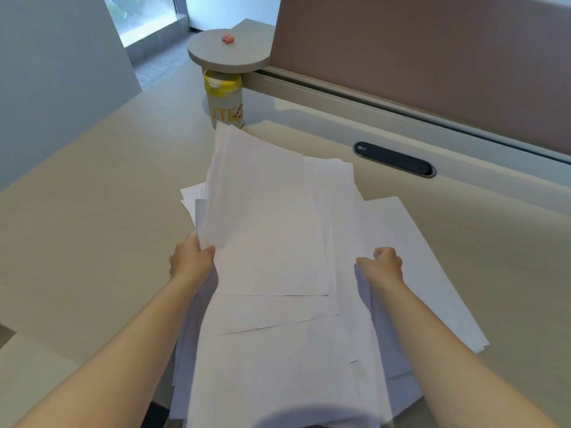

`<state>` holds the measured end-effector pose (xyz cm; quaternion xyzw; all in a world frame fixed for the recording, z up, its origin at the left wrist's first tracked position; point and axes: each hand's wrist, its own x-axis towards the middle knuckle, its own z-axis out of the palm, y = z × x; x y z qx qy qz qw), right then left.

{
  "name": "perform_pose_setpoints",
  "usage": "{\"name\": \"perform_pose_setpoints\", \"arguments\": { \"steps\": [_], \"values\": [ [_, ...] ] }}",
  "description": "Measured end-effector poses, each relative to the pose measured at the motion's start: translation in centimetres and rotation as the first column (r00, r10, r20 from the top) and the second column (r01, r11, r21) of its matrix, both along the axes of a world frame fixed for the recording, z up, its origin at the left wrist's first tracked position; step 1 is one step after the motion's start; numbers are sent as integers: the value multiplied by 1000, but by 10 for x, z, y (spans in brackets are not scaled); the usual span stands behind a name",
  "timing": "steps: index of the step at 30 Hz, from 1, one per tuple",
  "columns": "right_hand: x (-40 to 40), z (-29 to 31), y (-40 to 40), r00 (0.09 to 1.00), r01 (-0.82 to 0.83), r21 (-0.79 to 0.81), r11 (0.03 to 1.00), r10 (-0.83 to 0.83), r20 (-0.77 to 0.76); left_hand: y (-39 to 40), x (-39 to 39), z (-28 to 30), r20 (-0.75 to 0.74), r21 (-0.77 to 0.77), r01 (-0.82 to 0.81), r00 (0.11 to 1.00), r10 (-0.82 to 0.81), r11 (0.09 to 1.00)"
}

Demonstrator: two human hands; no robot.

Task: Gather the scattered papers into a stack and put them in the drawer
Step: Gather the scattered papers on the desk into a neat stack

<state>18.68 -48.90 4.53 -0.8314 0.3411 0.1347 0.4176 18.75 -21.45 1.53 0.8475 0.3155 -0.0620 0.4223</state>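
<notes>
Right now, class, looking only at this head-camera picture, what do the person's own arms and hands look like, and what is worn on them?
Both forearms are bare up to the picture's lower edge: no sleeves show. The left hand and right hand wear no gloves, and no watch, bracelet or ring is visible.

Soft daylight, faint shadows, wide-angle edge distortion.

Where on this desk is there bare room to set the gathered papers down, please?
The widest bare stretch of desk lies left of the papers, between the left hand and the yellow jar. A smaller patch lies right of the sheets, below the black cable slot. The middle is crowded with overlapping sheets, gripped by both hands, the right hand included.
</notes>
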Motion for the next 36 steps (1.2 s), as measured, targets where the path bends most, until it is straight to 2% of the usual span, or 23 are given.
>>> {"name": "perform_pose_setpoints", "arguments": {
  "steps": [3,4,11,15,18,21,25,28,33,36],
  "values": [
    [-4,7,16,987,119,362,925,-151,61,-8,-1,10,40,-182,10,999,-3,983],
    [-5,7,19,983,124,430,894,-168,67,-9,-2,11,46,-231,22,999,-11,973],
    [-3,2,34,1000,30,483,875,-30,-9,-13,-13,24,-66,-352,161,978,-196,922],
    [-4,1,40,999,-20,584,812,32,-10,-9,-15,23,-83,-330,128,983,-164,935],
    [-4,0,48,997,-68,500,863,74,8,-2,-23,22,-140,-306,45,986,-92,951],
    [-3,4,49,993,-108,417,902,82,80,4,-29,19,-122,-363,7,991,-55,932],
    [-1,18,44,983,-62,496,866,-33,179,-4,-28,29,-49,-504,-38,999,16,863],
    [3,30,25,975,-77,464,882,-31,220,-23,-23,37,-45,-577,-18,999,-9,816],
    [11,42,-26,967,-77,386,919,-25,252,-78,-11,44,-59,-591,3,997,-47,806],
    [15,35,-65,972,-112,417,902,12,236,-111,-7,34,-79,-495,-14,996,-29,869]
  ]
}}
